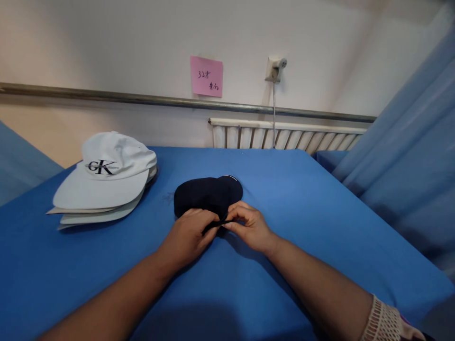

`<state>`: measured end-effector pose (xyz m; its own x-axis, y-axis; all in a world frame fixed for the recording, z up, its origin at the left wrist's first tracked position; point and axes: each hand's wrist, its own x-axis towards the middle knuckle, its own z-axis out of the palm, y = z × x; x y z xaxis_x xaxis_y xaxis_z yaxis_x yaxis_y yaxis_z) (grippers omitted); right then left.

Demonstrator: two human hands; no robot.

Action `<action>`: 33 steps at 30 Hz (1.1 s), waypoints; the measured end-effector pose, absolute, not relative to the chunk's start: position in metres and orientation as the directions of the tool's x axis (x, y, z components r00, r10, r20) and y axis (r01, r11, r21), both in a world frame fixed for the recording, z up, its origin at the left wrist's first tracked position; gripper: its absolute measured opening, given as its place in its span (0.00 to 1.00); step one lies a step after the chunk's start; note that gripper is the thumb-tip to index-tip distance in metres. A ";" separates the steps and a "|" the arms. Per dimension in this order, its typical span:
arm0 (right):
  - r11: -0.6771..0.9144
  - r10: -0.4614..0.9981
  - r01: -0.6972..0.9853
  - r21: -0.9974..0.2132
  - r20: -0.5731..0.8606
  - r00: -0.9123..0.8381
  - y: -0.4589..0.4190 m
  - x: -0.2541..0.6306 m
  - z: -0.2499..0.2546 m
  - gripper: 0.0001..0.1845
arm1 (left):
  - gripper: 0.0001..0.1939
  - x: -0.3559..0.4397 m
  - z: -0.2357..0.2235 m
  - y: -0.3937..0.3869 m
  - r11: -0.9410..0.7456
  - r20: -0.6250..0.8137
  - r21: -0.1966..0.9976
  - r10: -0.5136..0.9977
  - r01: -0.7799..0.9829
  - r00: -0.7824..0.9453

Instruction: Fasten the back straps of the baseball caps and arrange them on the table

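A dark navy or black baseball cap [202, 193] lies on the blue-covered table [284, 189], its brim pointing away to the right with small white lettering on the edge. My left hand [194, 230] is closed on the near edge of the cap, where a narrow dark strap shows between thumb and fingers. From the other side, my right hand [250, 226] pinches the strap's end between thumb and fingertips. Both hands meet just in front of the cap, and the fastening itself is hidden by the fingers.
On the left stands a stack of caps, a white cap [113, 166] with black letters on top. Behind the table are a metal rail [142, 98], a radiator [284, 135], a pink note [206, 76] and a plugged-in socket [274, 70]. Blue curtains [408, 132] hang at the sides.
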<state>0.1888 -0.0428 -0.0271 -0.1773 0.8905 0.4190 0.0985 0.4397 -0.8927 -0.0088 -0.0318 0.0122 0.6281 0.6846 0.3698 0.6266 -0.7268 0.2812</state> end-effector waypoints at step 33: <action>-0.404 0.888 -0.706 -0.582 -0.434 -0.151 -0.062 0.178 -0.011 0.09 | 0.09 0.006 0.009 -0.039 -0.848 0.562 -0.080 0.396 0.525 0.726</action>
